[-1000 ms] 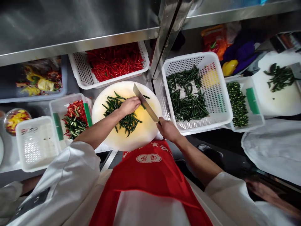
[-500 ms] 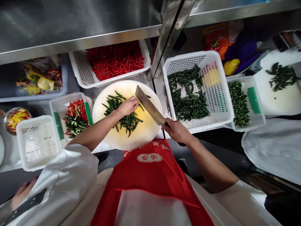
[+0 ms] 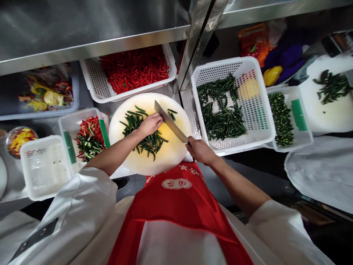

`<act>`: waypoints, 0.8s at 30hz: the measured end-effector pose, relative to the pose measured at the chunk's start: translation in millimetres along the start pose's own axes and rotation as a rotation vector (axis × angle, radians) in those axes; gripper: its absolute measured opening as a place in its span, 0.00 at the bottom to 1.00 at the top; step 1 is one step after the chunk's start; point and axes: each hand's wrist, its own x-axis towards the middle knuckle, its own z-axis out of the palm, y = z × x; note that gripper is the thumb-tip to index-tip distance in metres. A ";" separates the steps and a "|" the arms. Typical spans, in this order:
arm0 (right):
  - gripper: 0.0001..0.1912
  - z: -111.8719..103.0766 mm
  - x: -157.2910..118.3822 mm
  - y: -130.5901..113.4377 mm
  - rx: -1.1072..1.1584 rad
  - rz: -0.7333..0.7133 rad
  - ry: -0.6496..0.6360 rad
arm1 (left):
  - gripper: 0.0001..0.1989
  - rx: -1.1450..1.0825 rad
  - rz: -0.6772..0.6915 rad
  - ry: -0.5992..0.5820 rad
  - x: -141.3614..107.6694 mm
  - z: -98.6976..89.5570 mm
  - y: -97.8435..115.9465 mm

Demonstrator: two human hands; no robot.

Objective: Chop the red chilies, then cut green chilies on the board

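Cleaver (image 3: 171, 123) swinging back beside the left hand (image 3: 150, 124)!

The right hand (image 3: 200, 150) is gripping its handle; left fingers are curling closed, their hold hidden. Green chilies (image 3: 150, 144) are covering the round board (image 3: 172, 158), left of centre frame.

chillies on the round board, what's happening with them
A person's right hand holds a cleaver over the board, its blade angled just beside the left hand. That hand is low over a pile of green chillies, and a few more lie past the blade. More green chillies sit in a white basket to the right, and red chillies fill much of another behind.
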 end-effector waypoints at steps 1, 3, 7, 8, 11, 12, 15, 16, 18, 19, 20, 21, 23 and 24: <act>0.09 4.7 5.8 -0.8 -0.002 0.002 0.012 | 0.10 0.002 0.033 0.001 -1.4 -0.5 -1.7; 0.10 10.9 14.2 -1.4 0.009 -0.011 0.037 | 0.11 0.025 0.101 -0.004 -4.8 -2.3 -5.5; 0.10 8.0 12.9 0.1 0.042 -0.048 0.070 | 0.12 0.075 0.149 0.025 -10.0 -5.4 -11.7; 0.09 5.2 10.0 0.6 0.053 -0.052 0.069 | 0.12 0.074 0.152 0.032 -10.1 -5.2 -12.2; 0.08 -4.9 0.9 2.3 0.092 -0.063 0.056 | 0.13 0.070 0.166 0.032 -8.1 -2.9 -11.1; 0.08 -8.3 -1.8 3.0 0.102 -0.065 0.052 | 0.13 0.071 0.169 0.038 -7.4 -2.1 -10.2; 0.08 -18.7 -8.4 5.7 0.118 -0.066 0.029 | 0.14 0.071 0.180 0.059 -7.4 -0.6 -8.8; 0.08 -21.8 -10.3 6.6 0.124 -0.065 0.013 | 0.14 0.068 0.185 0.063 -8.2 -0.5 -9.0; 0.08 -26.2 -13.0 7.2 0.138 -0.054 -0.026 | 0.14 0.061 0.192 0.065 -10.4 -0.7 -10.2; 0.09 -26.8 -13.2 6.7 0.145 -0.048 -0.047 | 0.14 0.057 0.195 0.067 -11.6 -0.7 -11.0; 0.09 -25.7 -12.2 5.6 0.148 -0.044 -0.062 | 0.14 0.054 0.195 0.073 -12.7 -0.6 -11.8; 0.08 -22.9 -9.7 3.7 0.144 -0.044 -0.066 | 0.14 0.052 0.195 0.076 -13.8 -0.3 -12.3; 0.08 -12.4 0.4 -1.9 0.118 -0.040 -0.045 | 0.13 0.050 0.193 0.078 -15.4 0.5 -11.6; 0.08 -5.8 7.7 -5.2 0.104 -0.033 -0.023 | 0.13 0.051 0.190 0.075 -16.1 0.6 -10.3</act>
